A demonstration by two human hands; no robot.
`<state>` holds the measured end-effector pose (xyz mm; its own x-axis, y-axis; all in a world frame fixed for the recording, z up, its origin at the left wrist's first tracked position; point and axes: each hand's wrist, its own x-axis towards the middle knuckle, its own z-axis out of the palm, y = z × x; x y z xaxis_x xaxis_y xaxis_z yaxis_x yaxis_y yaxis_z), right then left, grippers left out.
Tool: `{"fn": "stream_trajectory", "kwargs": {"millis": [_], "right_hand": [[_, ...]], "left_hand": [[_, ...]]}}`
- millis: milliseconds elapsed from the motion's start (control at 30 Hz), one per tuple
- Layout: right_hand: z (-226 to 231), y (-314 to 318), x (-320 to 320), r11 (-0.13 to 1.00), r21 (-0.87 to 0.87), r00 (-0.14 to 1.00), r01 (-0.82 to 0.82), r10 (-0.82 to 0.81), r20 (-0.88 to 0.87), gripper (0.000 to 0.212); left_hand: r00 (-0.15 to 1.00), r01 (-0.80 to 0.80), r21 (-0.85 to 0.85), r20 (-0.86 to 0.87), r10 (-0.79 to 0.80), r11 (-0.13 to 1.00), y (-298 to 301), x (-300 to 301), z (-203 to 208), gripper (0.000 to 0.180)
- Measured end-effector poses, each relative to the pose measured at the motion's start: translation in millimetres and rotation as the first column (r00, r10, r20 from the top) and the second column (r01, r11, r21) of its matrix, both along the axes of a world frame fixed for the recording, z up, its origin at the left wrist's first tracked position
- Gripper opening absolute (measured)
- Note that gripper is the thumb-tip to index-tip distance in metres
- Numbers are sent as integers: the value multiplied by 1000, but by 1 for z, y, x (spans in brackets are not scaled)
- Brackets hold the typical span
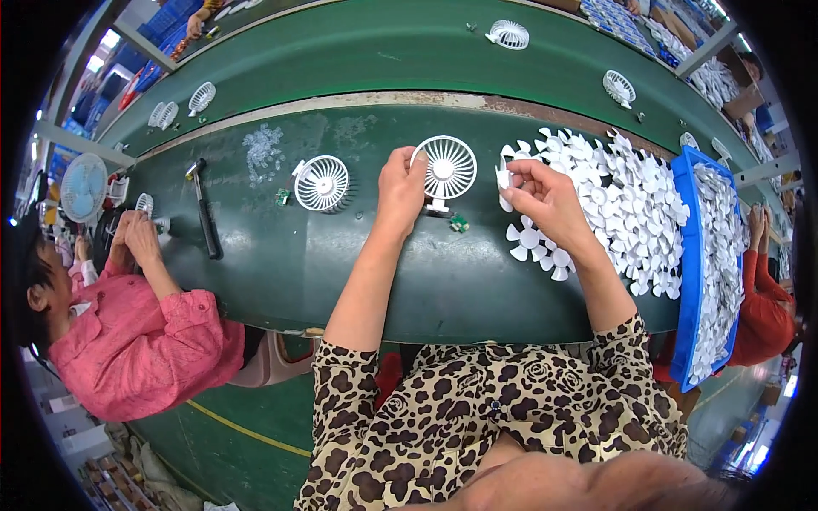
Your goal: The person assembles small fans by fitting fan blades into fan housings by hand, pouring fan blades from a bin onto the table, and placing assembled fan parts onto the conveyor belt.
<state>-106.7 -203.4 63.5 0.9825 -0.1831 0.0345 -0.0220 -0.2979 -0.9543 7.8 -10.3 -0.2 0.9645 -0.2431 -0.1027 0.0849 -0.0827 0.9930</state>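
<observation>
My left hand (400,189) is closed on the rim of a round white fan housing (449,167), its slotted grille facing up. A small green circuit board (459,223) hangs beside the housing's short stem, near the table surface. Between the thumb and fingers of my right hand (545,198) is a white fan blade (504,182), held edge-on just left of a heap of loose white fan blades (605,200). To the left of my left hand lies another white fan housing (322,183), with a green circuit board (283,197) next to it.
A blue bin (684,255) full of white blades stands at the right. Small clear pieces (263,152) and a hammer (203,209) lie left. Beyond the table edge, a green belt (358,60) carries fan housings (509,34). A co-worker in pink (149,349) sits at left.
</observation>
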Motion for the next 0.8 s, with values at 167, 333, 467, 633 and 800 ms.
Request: {"fn": "stream_trajectory", "kwargs": {"millis": [167, 333, 467, 633, 800], "right_hand": [[13, 20, 5, 868, -497, 962, -13, 146, 229, 32], [0, 25, 21, 643, -760, 924, 90, 230, 304, 33], [-5, 26, 32, 617, -786, 928, 53, 259, 267, 28], [-5, 30, 35, 653, -757, 918, 31, 281, 280, 31], [-3, 17, 36, 710, -677, 872, 192, 194, 450, 47]], "left_hand": [[939, 39, -411, -298, -175, 911, -9, -11, 3, 31], [893, 72, -547, -338, -298, 834, -17, -22, 19, 42], [896, 99, -549, -314, -315, 830, -21, -28, 15, 37], [988, 69, -359, -104, -113, 931, -27, -33, 8, 26], [981, 64, -209, 192, -23, 976, -21, -30, 11, 23]]}}
